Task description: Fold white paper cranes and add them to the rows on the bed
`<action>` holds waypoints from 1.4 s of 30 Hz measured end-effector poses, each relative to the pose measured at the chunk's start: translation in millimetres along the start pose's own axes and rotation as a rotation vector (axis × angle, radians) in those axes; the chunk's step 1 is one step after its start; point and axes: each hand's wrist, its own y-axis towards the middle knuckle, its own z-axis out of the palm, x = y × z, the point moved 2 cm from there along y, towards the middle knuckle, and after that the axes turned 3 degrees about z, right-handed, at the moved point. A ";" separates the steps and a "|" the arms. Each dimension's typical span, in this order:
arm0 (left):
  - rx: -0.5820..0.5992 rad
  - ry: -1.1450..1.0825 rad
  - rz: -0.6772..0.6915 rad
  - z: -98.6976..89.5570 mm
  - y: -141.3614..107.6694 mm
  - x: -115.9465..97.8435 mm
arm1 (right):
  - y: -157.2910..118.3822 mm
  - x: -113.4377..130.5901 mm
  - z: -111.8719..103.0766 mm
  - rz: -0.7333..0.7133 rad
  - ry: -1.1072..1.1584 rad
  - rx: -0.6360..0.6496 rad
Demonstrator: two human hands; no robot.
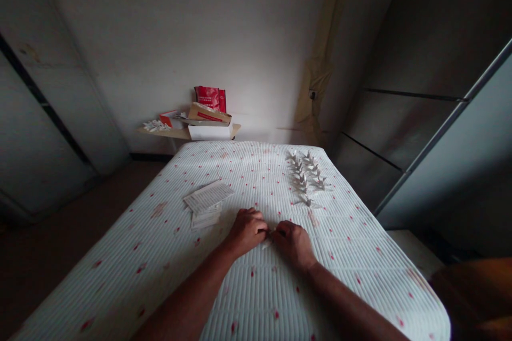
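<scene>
My left hand (247,230) and my right hand (293,241) meet near the middle of the bed, fingers closed in pinches. Between them is a small folded piece of paper (266,244), mostly covered by my fingers. Left of my hands lie printed paper sheets (208,196), loosely stacked at an angle. Beyond my right hand stand several folded paper cranes (308,202) in two uneven rows running away from me.
A mattress with a ribbed, red-spotted cover (240,282) fills the foreground. At the back left, a small shelf (176,133) holds a white box (210,132), a red bag (208,97) and white pieces (156,126). A dark cabinet (400,117) stands right.
</scene>
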 end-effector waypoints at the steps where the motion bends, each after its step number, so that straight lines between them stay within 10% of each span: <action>1: -0.005 -0.013 -0.007 1.8 0.9 1.3 | 0.1 -0.2 0.4 0.000 -0.003 0.000; 21: -0.105 0.010 0.057 6.0 3.1 -10.5 | 0.1 -1.0 4.3 -0.027 -0.060 -0.018; 42: -0.198 -0.310 -0.236 -16.8 -21.5 9.4 | -3.0 0.7 -0.7 -0.043 0.029 -0.010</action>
